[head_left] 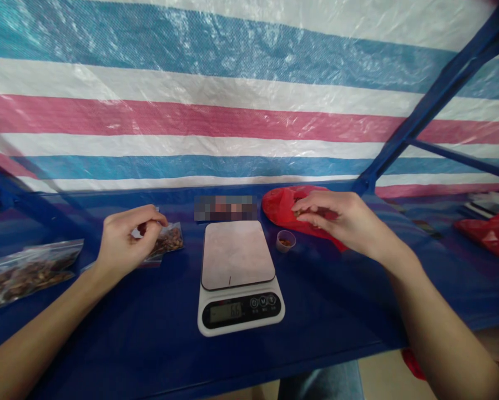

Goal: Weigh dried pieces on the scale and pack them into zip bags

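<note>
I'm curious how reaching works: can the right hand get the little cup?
Probably yes: the right hand is at the red bag, the cup stands beside that bag, and nothing seems to block the way. The hand seems to pinch brown bits, so it may need to let go first.

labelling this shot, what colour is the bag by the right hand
Red; the bag shows best in the head view.
</note>
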`<act>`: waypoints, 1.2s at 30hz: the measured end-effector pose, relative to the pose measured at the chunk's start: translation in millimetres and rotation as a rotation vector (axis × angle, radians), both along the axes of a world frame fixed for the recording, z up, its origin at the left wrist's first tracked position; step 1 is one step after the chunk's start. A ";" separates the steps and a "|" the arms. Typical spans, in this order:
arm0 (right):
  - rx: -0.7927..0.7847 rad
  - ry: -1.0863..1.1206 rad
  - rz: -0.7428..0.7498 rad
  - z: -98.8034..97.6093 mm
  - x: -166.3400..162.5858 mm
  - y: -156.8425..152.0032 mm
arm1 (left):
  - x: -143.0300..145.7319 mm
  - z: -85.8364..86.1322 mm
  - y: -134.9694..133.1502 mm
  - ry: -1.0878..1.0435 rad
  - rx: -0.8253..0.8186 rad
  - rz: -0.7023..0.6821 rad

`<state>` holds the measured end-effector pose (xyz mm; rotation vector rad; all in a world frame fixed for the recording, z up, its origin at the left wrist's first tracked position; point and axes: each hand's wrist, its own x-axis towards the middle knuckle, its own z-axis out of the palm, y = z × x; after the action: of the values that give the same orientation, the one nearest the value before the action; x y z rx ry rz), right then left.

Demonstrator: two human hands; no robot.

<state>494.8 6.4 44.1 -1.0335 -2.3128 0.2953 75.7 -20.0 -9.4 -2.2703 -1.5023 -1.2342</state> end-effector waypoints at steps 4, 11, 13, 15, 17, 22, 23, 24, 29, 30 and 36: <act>-0.033 -0.011 0.104 -2.1 -9.4 -2.3 | 2.0 1.1 0.3 -0.015 0.013 -0.015; -0.083 0.203 0.031 14.5 0.2 -17.3 | 2.5 0.3 0.7 -0.009 0.029 -0.046; -0.187 0.182 0.073 17.1 0.8 -19.3 | 3.2 0.9 0.9 -0.010 0.029 -0.053; -0.296 0.098 0.162 15.8 -0.9 -17.8 | 4.0 1.9 1.7 -0.006 0.034 -0.056; -0.331 0.015 0.227 10.5 -3.9 -13.5 | 4.1 2.5 3.4 0.016 0.067 -0.077; -0.173 -0.117 0.239 -5.8 -9.9 -2.9 | 1.7 2.0 8.2 0.080 0.151 -0.144; -0.154 -0.138 0.244 -7.3 -10.3 -2.3 | 1.2 1.8 8.7 0.083 0.154 -0.145; -0.144 -0.155 0.249 -8.1 -10.7 -2.2 | 0.9 1.6 9.0 0.085 0.157 -0.146; -0.157 -0.185 0.268 -8.2 -12.5 -4.5 | 0.7 2.0 8.4 0.092 0.154 -0.156; -0.167 -0.187 0.278 -8.4 -12.7 -4.6 | 0.7 2.0 8.2 0.090 0.155 -0.157; -0.205 -0.179 0.300 -8.7 -11.3 -4.2 | -0.9 0.0 8.5 0.096 0.152 -0.174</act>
<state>483.5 2.2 35.4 -0.8319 -2.6460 0.5908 74.8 -11.5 -9.3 -2.3620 -1.1587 -1.2164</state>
